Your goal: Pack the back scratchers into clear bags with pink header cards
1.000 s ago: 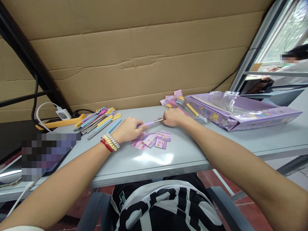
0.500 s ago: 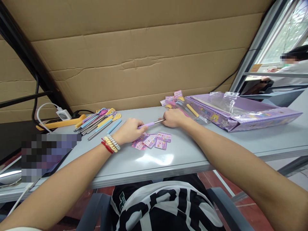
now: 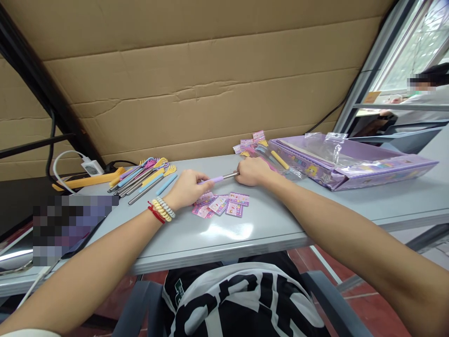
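Note:
A stick with a purple handle (image 3: 216, 179) and a metal rod lies level between my hands, above the table. My left hand (image 3: 189, 188) is closed round its purple end. The metal end runs into the closed fingers of my right hand (image 3: 253, 171). Just below the stick, several small pink and purple cards (image 3: 219, 204) lie on the table. To the left is a pile of metal rods with coloured handles and hand-shaped ends (image 3: 149, 174). Beyond my right hand are clear bags holding similar pieces, one with a yellow handle (image 3: 280, 160), and more small cards (image 3: 246, 144).
An open purple box (image 3: 324, 180) with clear plastic in it stands at the right. A white charger (image 3: 93, 166) with cable, a yellow object (image 3: 87, 181) and a blurred-out device (image 3: 75, 224) are at the left. Cardboard (image 3: 203, 98) rises behind. A person (image 3: 430, 98) sits at far right.
My left hand has shifted very slightly left and up with the purple handle. My right hand has barely moved.

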Demonstrator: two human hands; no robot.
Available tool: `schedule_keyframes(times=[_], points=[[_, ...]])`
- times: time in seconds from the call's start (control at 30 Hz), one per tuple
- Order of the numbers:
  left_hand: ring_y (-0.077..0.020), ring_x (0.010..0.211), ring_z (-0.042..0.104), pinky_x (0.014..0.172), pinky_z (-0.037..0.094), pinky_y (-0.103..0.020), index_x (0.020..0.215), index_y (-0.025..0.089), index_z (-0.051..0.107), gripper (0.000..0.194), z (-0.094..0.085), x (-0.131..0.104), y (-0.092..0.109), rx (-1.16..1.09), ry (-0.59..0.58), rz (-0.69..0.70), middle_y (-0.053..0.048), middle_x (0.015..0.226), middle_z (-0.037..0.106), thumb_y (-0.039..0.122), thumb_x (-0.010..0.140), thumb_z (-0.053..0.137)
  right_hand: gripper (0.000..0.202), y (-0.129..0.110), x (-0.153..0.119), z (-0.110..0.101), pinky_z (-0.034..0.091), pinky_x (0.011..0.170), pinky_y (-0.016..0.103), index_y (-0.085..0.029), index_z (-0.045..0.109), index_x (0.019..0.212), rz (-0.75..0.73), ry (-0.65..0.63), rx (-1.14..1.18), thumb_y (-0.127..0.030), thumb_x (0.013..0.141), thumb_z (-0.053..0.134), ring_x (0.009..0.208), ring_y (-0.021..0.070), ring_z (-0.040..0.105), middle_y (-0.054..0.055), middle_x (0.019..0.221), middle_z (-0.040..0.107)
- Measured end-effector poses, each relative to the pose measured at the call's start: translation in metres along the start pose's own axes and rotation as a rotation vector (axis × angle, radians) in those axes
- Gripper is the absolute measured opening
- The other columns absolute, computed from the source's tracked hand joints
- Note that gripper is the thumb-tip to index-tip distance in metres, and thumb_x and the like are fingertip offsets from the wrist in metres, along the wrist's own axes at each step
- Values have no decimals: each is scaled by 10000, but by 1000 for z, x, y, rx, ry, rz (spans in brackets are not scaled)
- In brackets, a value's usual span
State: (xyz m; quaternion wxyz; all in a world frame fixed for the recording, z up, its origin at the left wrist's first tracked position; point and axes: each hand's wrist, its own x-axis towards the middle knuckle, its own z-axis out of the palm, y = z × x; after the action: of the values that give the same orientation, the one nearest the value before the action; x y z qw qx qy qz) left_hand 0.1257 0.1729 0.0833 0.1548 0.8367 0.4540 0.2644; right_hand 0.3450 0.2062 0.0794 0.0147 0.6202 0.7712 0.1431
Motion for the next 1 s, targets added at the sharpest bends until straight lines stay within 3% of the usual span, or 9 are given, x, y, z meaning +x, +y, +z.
schedule_keyframes(times=[0.13,0.33,0.53,0.63,0.73,1.0], points=[[-84,417,353,434,248,-258,714,126,703,300,0,1,-2,-261,-8,-186,29,453,460,413,702,618,415,-4,-3,-6,486,700,349,-93,731,973,36,36,19,-317,801,427,915,322,665,217,967,706],[-47,376,150,389,126,-249,605,167,550,154,-1,4,1,-768,-74,-447,93,405,187,277,648,649,368,-13,-8,-15,481,705,350,-124,740,942,95,72,35,-311,783,466,923,330,661,215,948,705],[-47,392,117,372,95,-223,629,166,523,169,-5,3,3,-940,-189,-582,95,421,168,280,688,633,345,-26,-16,-23,477,703,327,-136,749,906,121,103,46,-297,764,479,868,291,672,198,918,712],[-42,387,112,376,92,-218,612,159,524,171,-5,2,2,-960,-201,-565,97,419,179,264,677,644,359,-30,-18,-24,479,681,329,-125,746,902,103,120,56,-307,773,465,841,290,676,202,899,708],[-45,372,131,381,104,-227,638,140,583,167,-5,2,2,-843,-169,-486,99,409,186,288,685,647,362,-29,-17,-22,480,653,341,-124,747,890,79,135,43,-312,772,461,824,305,676,206,875,705],[-75,454,298,445,218,-235,763,114,727,397,-5,3,-2,-94,-60,21,33,474,414,453,805,525,382,-21,-8,-15,484,678,349,-137,743,936,92,96,55,-365,788,475,854,312,673,189,876,708]])
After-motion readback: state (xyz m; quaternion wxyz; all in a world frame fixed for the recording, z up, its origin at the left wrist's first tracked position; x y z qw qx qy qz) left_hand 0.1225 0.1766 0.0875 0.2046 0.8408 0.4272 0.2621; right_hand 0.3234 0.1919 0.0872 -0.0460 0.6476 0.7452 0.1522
